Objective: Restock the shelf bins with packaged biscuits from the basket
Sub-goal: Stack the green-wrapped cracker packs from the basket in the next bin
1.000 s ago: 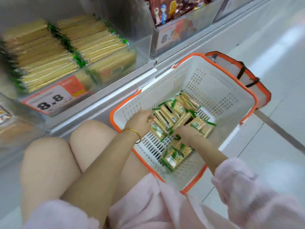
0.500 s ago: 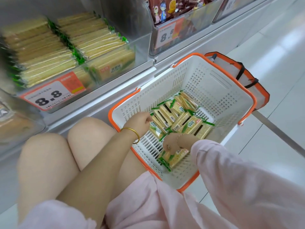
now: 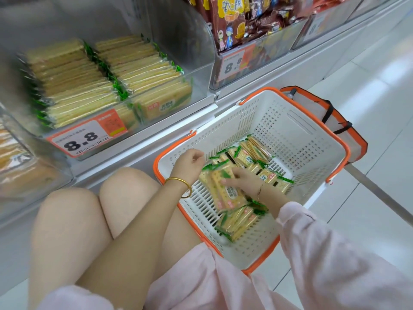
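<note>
Crouching beside the white basket (image 3: 297, 135) with its orange rim, the person has both hands down inside it. The left hand (image 3: 190, 163), gold bangle on the wrist, is curled around the top end of a small stack of biscuit packets (image 3: 225, 186) lifted off the basket floor; its fingertips are tucked behind the packets and out of sight. The right hand (image 3: 243, 179) lies flat over the front of that same stack, fingers pressed to the wrapper, so both hands hold it between them. How many packets are in the stack is hard to say, as the wrappers blur together.

More loose packets (image 3: 252, 153) lie on the basket floor beyond the hands, and a few more (image 3: 239, 220) sit nearer the person, partly covered by the held stack and the right wrist. The basket's far wall stands bare and its near left floor is bare.

Up and left of the basket, the clear shelf bin (image 3: 196, 70) is nearly full of the same yellow packets stood on edge in two rows; open room shows only along its right side. Its price tag (image 3: 87, 135) reads 8.8. Left of that bin another one is smeared and cut off by the frame. Directly above the basket, a bin of brown snack bags (image 3: 237, 21) is cropped at the top. Pink sleeves and bare knees fill the space below the basket's near rim.
</note>
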{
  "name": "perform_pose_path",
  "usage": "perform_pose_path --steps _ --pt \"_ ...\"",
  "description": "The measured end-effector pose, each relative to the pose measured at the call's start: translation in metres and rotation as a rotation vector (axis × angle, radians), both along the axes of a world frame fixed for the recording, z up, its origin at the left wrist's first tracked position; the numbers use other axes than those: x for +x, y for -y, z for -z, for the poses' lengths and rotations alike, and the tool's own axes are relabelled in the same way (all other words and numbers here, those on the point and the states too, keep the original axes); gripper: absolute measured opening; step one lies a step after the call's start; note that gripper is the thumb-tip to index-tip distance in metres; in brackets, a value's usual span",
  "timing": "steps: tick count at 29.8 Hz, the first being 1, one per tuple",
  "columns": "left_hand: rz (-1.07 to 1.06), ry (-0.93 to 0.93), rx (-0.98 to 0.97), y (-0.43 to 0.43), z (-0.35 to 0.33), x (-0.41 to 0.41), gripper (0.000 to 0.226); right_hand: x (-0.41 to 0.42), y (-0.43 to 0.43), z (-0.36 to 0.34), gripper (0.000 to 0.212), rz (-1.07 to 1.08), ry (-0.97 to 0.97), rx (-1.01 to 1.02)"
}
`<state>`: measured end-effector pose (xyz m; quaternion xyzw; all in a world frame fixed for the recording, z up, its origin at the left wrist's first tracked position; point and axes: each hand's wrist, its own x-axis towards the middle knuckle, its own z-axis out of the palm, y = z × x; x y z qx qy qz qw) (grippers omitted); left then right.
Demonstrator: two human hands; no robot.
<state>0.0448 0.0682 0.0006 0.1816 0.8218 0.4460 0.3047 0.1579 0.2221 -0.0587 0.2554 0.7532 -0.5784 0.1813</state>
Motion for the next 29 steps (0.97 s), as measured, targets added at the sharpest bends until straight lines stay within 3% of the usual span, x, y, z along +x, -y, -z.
perform_pose_path --steps 2,4,7,10,16,19,21,23,25,27,29 --pt "-0.072 0.237 0.081 0.000 -0.008 -0.001 0.015 -0.010 0.006 -0.013 0.018 0.344 -0.104 -0.416" --pt "-0.055 0.405 0.106 -0.001 -0.011 -0.003 0.021 -0.019 0.014 -0.022 0.022 0.509 -0.188 -0.567" --pt "-0.113 0.434 0.105 0.003 -0.008 -0.007 0.013 -0.028 0.025 -0.031 0.025 0.627 -0.232 -0.630" --pt "-0.202 0.482 0.145 0.007 -0.005 -0.009 0.030 -0.030 0.032 -0.034 0.032 0.688 -0.274 -0.713" --pt "-0.177 0.554 0.286 0.006 -0.018 -0.007 0.028 -0.036 0.041 -0.039 0.050 0.798 -0.338 -0.877" --pt "-0.021 0.423 0.335 0.012 -0.027 -0.009 0.050 -0.043 0.046 -0.049 0.066 0.837 -0.382 -0.852" --pt "0.047 0.289 0.326 0.015 -0.041 -0.012 0.068 -0.046 0.048 -0.062 0.066 0.810 -0.409 -0.849" --pt "0.058 0.147 0.281 0.019 -0.062 -0.018 0.074 -0.050 0.051 -0.081 0.058 0.755 -0.446 -0.798" --pt "0.083 -0.014 0.211 0.022 -0.087 -0.028 0.075 -0.056 0.052 -0.104 0.052 0.749 -0.496 -0.610" --pt "0.121 -0.181 0.134 0.027 -0.115 -0.039 0.076 -0.061 0.050 -0.129 0.072 0.774 -0.582 -0.233" --pt "0.150 -0.366 0.043 0.032 -0.145 -0.049 0.073 -0.065 0.045 -0.154 0.095 0.647 -0.748 0.212"
